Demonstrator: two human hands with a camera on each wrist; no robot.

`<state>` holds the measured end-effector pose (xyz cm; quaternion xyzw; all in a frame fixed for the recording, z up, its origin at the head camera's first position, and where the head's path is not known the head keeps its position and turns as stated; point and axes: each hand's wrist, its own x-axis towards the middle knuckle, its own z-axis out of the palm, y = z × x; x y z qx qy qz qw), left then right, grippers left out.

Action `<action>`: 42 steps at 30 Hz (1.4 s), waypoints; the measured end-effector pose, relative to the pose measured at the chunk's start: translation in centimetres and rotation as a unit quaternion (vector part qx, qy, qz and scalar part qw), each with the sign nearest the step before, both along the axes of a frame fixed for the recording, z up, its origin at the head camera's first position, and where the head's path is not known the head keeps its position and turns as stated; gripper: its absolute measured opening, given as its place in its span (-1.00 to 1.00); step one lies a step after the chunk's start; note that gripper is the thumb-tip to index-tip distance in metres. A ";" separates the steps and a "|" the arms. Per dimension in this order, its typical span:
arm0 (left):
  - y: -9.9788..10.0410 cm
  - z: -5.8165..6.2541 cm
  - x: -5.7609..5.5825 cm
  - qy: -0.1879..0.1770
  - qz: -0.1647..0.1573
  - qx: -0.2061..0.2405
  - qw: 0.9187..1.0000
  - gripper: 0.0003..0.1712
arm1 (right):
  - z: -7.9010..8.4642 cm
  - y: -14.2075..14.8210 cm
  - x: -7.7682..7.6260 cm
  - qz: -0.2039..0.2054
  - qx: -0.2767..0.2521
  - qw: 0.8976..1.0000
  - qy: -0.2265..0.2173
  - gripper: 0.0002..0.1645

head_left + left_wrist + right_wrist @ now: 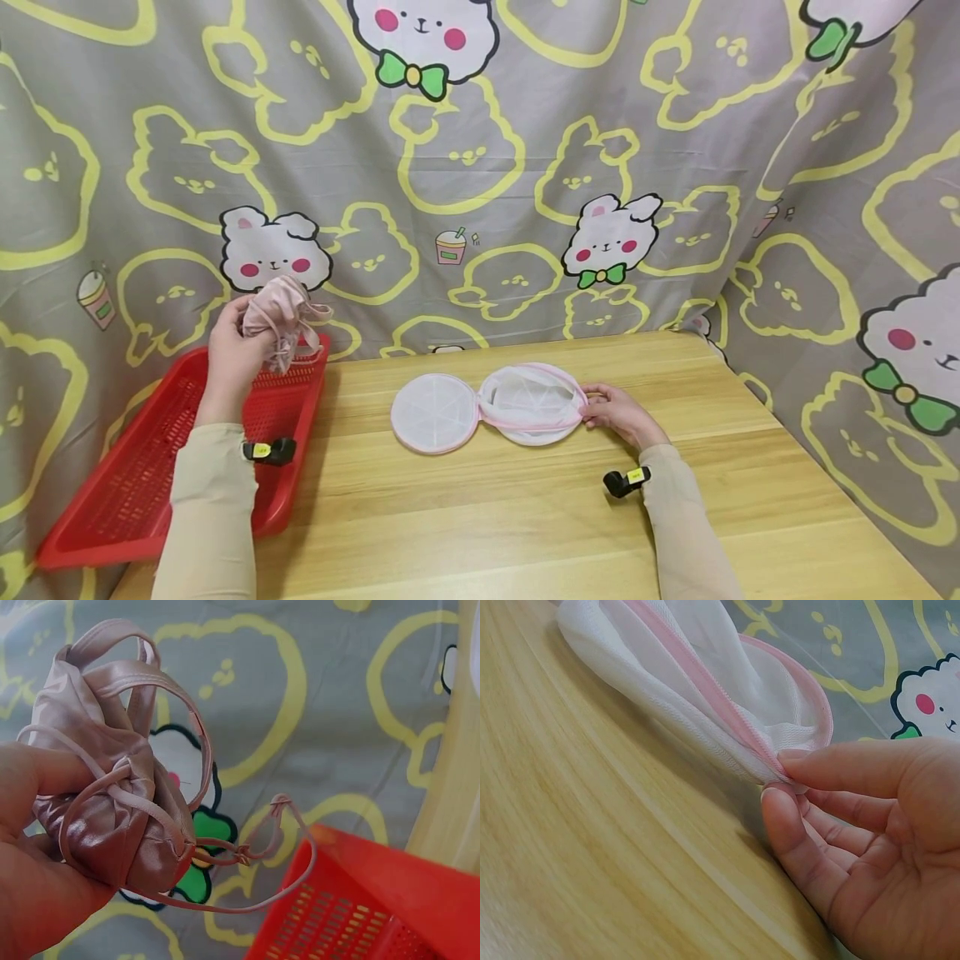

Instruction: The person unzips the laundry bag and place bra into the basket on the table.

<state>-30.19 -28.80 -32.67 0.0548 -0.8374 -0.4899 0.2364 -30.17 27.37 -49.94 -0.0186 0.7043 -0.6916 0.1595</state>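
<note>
Over the far end of the red basket, my left hand holds up a bunched pink satin drawstring bag. In the left wrist view, two strap handles loop from the satin bag, and a thin knotted cord hangs off it. My right hand pinches the right edge of a white mesh laundry bag with pink trim. The laundry bag lies unzipped on the table, its mouth gaping. Its round mesh flap is laid flat to the left. Thumb and forefinger meet at the zipper's end in the right wrist view.
The red perforated basket stands at the left, overlapping the table's left edge. Under the laundry bag is a wooden table. A grey curtain with cartoon figures hangs behind the table and along the right side.
</note>
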 end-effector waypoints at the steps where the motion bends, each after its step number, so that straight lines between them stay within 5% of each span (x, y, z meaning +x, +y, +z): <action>1: -0.2 -0.2 0.0 0.003 0.004 0.007 1.000 -0.40 | 0.0 0.0 0.0 0.001 0.000 1.000 0.001 -0.25; 14: -2.3 -1.8 -0.2 -0.028 0.016 0.092 0.995 -0.40 | 0.1 -0.1 0.1 -0.002 0.002 1.000 0.002 -0.24; 42: -5.4 -4.6 -1.1 -0.104 0.046 0.111 0.987 -0.31 | 0.0 -0.3 0.1 -0.008 0.006 1.000 0.004 -0.27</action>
